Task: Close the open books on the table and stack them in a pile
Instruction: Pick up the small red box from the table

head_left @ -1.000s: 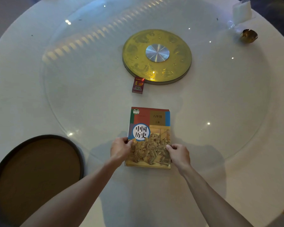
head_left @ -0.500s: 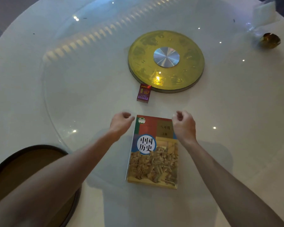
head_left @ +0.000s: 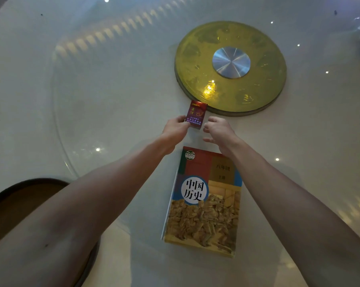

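One closed book (head_left: 204, 201) on the counter (head_left: 92, 100); both hands beyond its far edge at a small box (head_left: 196, 114).

Book count: one visible, cover up, lying flat near the counter's near edge, partly on the round glass top (head_left: 112, 79). Hands: two. Left hand (head_left: 175, 129) has fingers touching the left side of the red box; whether it grips the box, cannot tell. Right hand (head_left: 218, 131) hovers just right of the box, fingers curled and apart, holding nothing, wrist over the book's far right corner. Boxes: one, just beside the yellow disc (head_left: 231, 67), which has a metal hub at centre. One dark round tray (head_left: 19, 204) at lower left, partly hidden by the left forearm.
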`<action>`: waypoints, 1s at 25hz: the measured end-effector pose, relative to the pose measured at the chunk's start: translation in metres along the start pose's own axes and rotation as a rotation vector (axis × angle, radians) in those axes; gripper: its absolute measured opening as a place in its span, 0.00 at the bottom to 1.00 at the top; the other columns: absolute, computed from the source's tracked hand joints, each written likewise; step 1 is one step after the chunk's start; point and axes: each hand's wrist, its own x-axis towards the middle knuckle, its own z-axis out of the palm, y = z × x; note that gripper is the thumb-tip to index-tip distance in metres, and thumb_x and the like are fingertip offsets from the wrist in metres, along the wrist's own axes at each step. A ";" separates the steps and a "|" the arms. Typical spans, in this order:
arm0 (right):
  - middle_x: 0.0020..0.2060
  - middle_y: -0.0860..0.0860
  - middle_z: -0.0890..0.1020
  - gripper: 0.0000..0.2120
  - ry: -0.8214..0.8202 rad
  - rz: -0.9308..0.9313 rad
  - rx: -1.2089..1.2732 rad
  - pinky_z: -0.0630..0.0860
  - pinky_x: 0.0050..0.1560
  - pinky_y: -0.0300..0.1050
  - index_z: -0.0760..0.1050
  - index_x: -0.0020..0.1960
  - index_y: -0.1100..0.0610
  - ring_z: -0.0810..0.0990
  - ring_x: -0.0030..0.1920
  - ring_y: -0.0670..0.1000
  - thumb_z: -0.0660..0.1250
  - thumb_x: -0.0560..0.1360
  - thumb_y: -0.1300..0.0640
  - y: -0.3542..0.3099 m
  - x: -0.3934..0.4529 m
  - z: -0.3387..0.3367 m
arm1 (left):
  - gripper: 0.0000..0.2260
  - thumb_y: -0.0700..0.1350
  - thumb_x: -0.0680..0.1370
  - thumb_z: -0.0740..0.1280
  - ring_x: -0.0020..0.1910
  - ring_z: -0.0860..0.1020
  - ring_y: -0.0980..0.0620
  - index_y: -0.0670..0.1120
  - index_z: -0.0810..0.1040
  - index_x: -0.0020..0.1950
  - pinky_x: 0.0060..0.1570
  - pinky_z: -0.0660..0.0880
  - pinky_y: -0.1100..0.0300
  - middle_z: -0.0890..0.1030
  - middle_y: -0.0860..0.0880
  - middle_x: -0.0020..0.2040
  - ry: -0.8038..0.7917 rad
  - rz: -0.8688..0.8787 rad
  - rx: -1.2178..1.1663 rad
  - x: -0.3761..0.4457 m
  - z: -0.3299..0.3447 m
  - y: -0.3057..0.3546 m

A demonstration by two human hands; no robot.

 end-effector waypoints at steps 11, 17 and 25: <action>0.51 0.57 0.85 0.09 0.065 -0.113 -0.063 0.81 0.49 0.50 0.80 0.58 0.59 0.83 0.47 0.53 0.70 0.79 0.59 0.000 -0.041 0.070 | 0.08 0.47 0.76 0.74 0.44 0.82 0.53 0.44 0.84 0.51 0.39 0.74 0.64 0.84 0.49 0.45 0.322 0.019 -0.059 -0.044 -0.063 -0.032; 0.51 0.62 0.85 0.09 -0.049 -0.086 -0.131 0.82 0.53 0.57 0.79 0.55 0.62 0.83 0.44 0.55 0.72 0.76 0.64 0.010 -0.087 0.154 | 0.06 0.45 0.74 0.76 0.41 0.81 0.54 0.44 0.86 0.48 0.41 0.75 0.63 0.84 0.51 0.41 0.475 0.007 -0.099 -0.120 -0.132 -0.086; 0.45 0.56 0.87 0.13 -0.276 -0.160 -0.339 0.83 0.54 0.59 0.82 0.57 0.57 0.85 0.44 0.53 0.73 0.72 0.58 0.034 -0.155 0.287 | 0.11 0.44 0.75 0.75 0.46 0.83 0.57 0.48 0.85 0.57 0.48 0.79 0.62 0.85 0.53 0.45 0.630 -0.018 -0.145 -0.202 -0.235 -0.183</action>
